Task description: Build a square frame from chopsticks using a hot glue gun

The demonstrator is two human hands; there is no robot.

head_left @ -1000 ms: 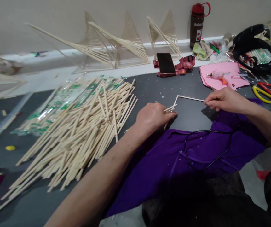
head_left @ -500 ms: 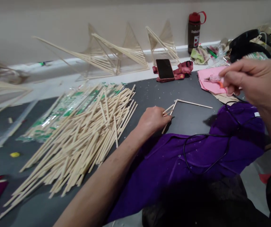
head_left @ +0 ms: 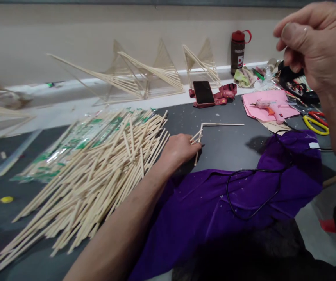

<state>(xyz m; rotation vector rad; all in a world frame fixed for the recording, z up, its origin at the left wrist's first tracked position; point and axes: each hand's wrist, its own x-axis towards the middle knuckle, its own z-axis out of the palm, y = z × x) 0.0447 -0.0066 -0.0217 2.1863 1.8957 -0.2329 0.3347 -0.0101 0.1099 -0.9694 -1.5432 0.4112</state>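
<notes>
My left hand (head_left: 181, 150) rests on the grey table, closed on thin wooden sticks (head_left: 196, 137) joined into an angled piece. One arm of this piece (head_left: 223, 125) points right along the table; a lower end shows below my fingertips. High at the right, my right hand (head_left: 311, 47) is raised in the air with thumb and fingers pinched together; whatever may be between them is hidden. Apart from it, a pink glue gun (head_left: 270, 109) lies on pink paper (head_left: 254, 99). A large pile of loose sticks (head_left: 97, 175) lies left of my left hand.
A purple cloth (head_left: 203, 218) with a black cable (head_left: 254, 169) covers the front edge. Plastic packets (head_left: 65, 148), a phone (head_left: 203, 93), a bottle (head_left: 237, 56) and scissors (head_left: 314, 124) lie about. Stick frames (head_left: 153, 70) stand along the wall.
My right hand has risen from over the glue gun, which now shows fully on the pink paper. My left hand keeps its hold on the sticks; the view has shifted slightly.
</notes>
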